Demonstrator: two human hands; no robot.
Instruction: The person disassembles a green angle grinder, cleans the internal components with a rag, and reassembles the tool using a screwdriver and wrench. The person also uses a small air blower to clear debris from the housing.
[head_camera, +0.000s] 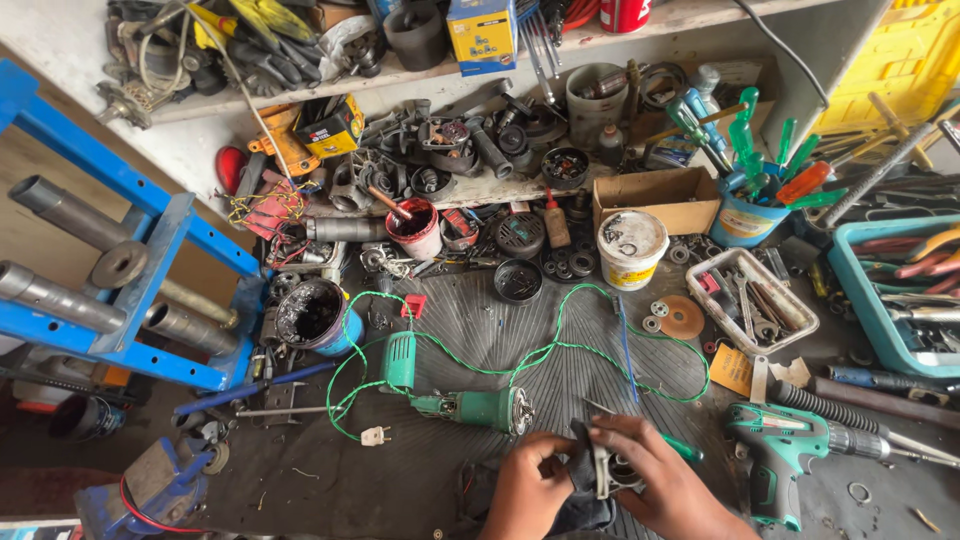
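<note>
View: looking straight down from head height onto a crowded repair bench, with both of the person's hands at the bottom edge.

Left hand (528, 482): fingers curled closed around a dark rag (580, 470); the rag is pressed against a metal part, seemingly so the hand can wipe or steady it without slipping.

Right hand (660, 478): fingers wrapped over the far side of the grey gear housing (608, 472), gripping it; the two hands meet around it, so the part sits between them, raised just above the mat rather than resting on it.

Held part: a small grey metal housing (its inside is too hidden to describe), low in the middle of the view, just below the opened tool.

Green grinder body (478, 408): lying on its side just beyond the hands, bare end facing right towards them; likely laid close so the removed part stays near its parent.

Green cable (560, 345): looping loosely across the ribbed black mat (480, 330), ending in a white plug (375, 435) that lies unplugged at the left.

Green drill (790, 445): lying on the mat just right of the right hand.

White bucket (630, 248): standing upright beyond the cable, beside a cardboard box (660, 197).

Left edge: a blue metal rack (150, 270) holding steel tubes.
</note>
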